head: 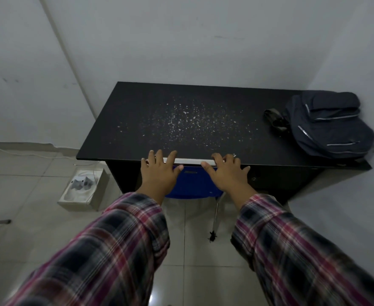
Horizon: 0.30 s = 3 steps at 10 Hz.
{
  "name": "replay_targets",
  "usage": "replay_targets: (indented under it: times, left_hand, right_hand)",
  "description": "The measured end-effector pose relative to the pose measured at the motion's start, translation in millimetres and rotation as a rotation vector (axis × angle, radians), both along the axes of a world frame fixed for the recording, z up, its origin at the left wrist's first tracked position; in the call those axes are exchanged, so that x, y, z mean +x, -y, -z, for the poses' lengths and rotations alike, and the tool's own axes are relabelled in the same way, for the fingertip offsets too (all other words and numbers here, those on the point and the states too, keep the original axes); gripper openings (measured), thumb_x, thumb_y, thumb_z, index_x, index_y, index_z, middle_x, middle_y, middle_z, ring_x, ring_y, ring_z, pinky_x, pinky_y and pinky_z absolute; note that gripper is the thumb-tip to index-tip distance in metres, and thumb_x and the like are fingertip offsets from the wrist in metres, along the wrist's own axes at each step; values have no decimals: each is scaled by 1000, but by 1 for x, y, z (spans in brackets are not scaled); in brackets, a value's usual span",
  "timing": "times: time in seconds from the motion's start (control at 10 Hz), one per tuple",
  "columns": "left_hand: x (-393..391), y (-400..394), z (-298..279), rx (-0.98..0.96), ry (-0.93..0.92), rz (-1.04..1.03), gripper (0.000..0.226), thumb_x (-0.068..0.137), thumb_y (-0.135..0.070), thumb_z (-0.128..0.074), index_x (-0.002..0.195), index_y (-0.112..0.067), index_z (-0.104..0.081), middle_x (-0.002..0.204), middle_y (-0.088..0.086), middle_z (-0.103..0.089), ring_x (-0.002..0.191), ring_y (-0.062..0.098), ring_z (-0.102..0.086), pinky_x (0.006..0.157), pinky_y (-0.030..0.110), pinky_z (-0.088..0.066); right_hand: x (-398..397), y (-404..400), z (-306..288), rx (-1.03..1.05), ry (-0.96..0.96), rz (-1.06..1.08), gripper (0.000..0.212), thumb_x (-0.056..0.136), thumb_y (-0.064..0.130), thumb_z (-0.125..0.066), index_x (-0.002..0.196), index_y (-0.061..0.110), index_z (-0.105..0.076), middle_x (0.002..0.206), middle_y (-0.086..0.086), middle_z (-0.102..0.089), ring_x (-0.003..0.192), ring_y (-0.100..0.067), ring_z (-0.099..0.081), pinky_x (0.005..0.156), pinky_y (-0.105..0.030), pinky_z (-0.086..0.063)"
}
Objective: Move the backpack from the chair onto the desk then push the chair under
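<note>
A dark blue backpack [327, 124] lies on the right end of the black desk [124, 120], against the wall. The blue chair [192, 184] stands tucked under the desk's front edge; its white top rail [189, 161] and one metal leg [215, 217] show. My left hand [159, 171] and my right hand [228, 173] rest flat on the top rail of the chair's back, fingers spread and pointing toward the desk. Most of the chair's seat is hidden under the desk.
White specks are scattered over the middle of the desktop. A white box [82, 191] with a cable sits on the tiled floor left of the desk. Walls close in behind and to the right. A small dark insect-like thing [212, 236] lies by the chair leg.
</note>
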<state>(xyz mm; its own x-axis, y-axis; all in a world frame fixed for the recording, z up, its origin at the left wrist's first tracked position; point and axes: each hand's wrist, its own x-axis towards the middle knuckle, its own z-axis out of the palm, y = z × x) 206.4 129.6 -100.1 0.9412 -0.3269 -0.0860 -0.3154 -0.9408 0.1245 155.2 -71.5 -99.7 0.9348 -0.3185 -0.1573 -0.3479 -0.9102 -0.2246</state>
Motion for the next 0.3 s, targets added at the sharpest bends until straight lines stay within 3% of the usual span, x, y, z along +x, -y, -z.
replay_targets:
  times: [0.1, 0.3]
  left_hand:
    - [-11, -1, -13, 2, -54, -3, 68, 95, -61, -16, 153, -28, -6, 164, 13, -7, 151, 34, -2, 120, 56, -7]
    - [-28, 6, -64, -40, -26, 1, 80, 92, -66, -14, 154, -17, -5, 164, 14, -3, 151, 32, 2, 121, 55, -3]
  right_hand:
    - [-9, 4, -15, 29, -17, -8, 75, 89, 73, -16, 151, 30, -20, 157, -10, -29, 146, -35, -22, 112, -72, -10]
    - [-23, 28, -65, 58, 4, 4, 87, 88, 74, -16, 155, 18, -14, 164, -7, -12, 152, -25, -6, 117, -64, 1]
